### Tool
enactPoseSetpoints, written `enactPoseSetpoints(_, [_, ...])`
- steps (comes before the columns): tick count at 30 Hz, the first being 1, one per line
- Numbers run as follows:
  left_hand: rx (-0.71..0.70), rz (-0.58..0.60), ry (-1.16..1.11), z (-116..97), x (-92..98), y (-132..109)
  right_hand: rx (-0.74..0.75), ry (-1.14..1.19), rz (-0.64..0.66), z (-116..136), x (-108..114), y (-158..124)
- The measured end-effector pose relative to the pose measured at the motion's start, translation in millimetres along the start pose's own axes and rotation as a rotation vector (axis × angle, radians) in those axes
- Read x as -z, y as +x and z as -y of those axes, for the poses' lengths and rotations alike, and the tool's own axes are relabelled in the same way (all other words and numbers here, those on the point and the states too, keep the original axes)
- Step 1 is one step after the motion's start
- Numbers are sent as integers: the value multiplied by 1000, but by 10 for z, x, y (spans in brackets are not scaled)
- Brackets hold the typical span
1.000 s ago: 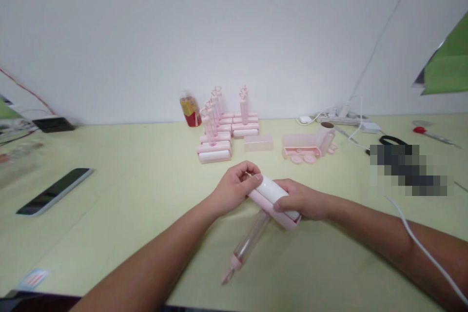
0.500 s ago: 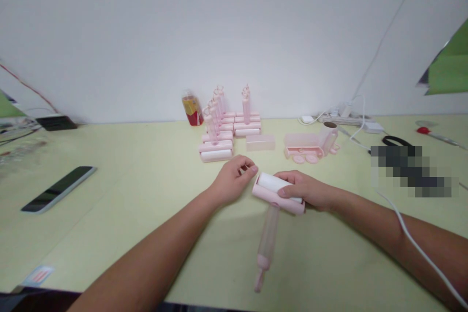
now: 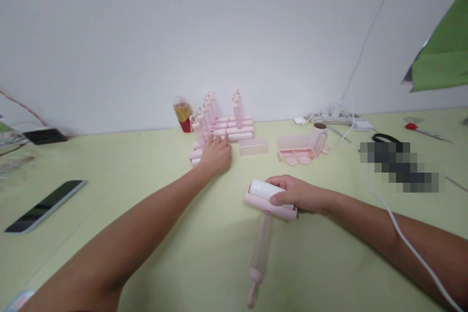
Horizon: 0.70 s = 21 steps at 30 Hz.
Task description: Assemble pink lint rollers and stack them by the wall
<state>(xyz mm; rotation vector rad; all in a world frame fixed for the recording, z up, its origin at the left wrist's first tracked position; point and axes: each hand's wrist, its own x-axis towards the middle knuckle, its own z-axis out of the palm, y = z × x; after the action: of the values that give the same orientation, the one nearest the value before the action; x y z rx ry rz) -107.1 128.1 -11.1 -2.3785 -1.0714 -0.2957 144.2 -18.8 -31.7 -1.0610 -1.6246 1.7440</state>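
Observation:
My right hand [image 3: 297, 195] grips the head of a pink lint roller [image 3: 263, 194] with a white roll; its clear handle [image 3: 260, 248] points toward me over the yellow-green table [image 3: 146, 195]. My left hand [image 3: 216, 155] is stretched forward and rests on the near end of a stack of finished pink lint rollers [image 3: 223, 126] by the wall. Its fingers curl over the stack's front row; what they hold, if anything, is hidden.
A pink cover piece [image 3: 253, 146] and an open pink tray with discs and a cardboard-core roll [image 3: 303, 146] lie beyond my right hand. A small bottle [image 3: 182, 113] stands by the wall. A phone [image 3: 44, 204] lies at left; cables, a power strip [image 3: 336, 118] and scissors [image 3: 383, 137] at right.
My left hand let go of the roller and reached forward to the stack by the wall. The roller's handle swung round toward me while my right hand kept hold of its head.

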Motion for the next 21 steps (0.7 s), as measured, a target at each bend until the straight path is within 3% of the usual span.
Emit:
enactPoseSetpoints(8, [-40,56,-58,263,37,-182,29,-50,-10,25,13,-8])
enactPoseSetpoints(11, [2,17,-140,242,121,-190,22,-45,-7,32,11,-8])
enactPoseSetpoints(15, [180,-110,-525,-154,364,-269,23,-19,17,23,6,5])
enactPoseSetpoints(19, [379,-27,-1228,-726,668,-465,34,-4,7,-5,8,11])
enactPoseSetpoints(21, [424,25,-1360,-913,749,-552,27,-1,10,-14,10,9])
